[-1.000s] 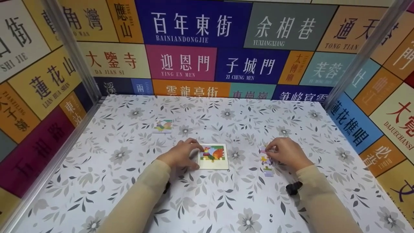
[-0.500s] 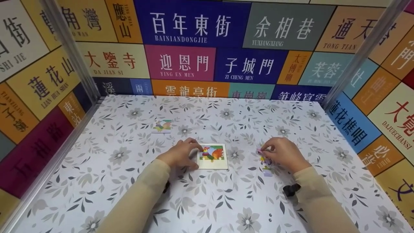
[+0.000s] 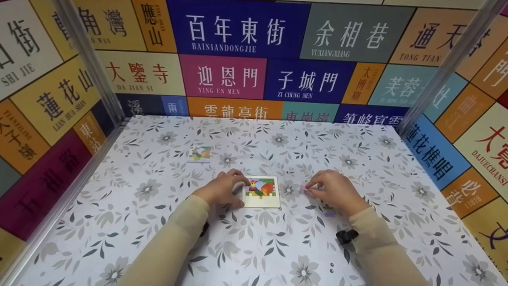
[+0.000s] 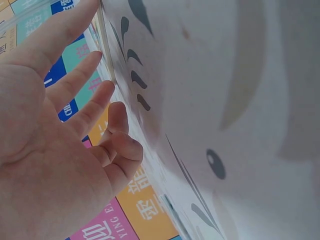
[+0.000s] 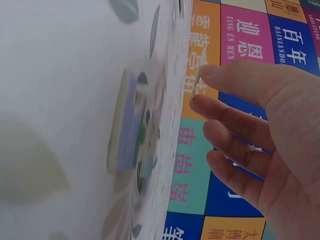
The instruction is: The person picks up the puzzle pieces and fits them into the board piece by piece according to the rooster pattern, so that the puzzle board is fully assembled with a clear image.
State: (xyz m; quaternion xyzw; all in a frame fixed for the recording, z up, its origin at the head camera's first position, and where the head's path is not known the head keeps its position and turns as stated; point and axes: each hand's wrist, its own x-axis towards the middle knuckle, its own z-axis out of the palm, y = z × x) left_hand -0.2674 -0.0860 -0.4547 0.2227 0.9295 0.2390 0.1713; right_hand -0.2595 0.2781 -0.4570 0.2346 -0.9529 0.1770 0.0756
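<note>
A small white puzzle tray (image 3: 262, 203) with a partly built colourful picture lies mid-table. My left hand (image 3: 226, 190) rests at its left edge, fingertips (image 4: 107, 92) fairly straight against the tray. My right hand (image 3: 321, 190) is just right of the tray and pinches a thin pink puzzle piece (image 3: 304, 186) between thumb and forefinger; the piece (image 5: 198, 75) shows edge-on in the right wrist view. Loose puzzle pieces (image 3: 328, 213) lie under that wrist, and the same loose pieces (image 5: 127, 132) lie flat beside the hand.
A small picture card (image 3: 200, 154) lies on the floral tablecloth (image 3: 158, 222) at the back left. Walls covered in coloured sign panels (image 3: 238, 31) and metal posts (image 3: 85, 59) enclose the table on three sides.
My right hand has lifted the pink piece from the loose pile and carried it leftward to the tray. The left hand and tray have stayed put.
</note>
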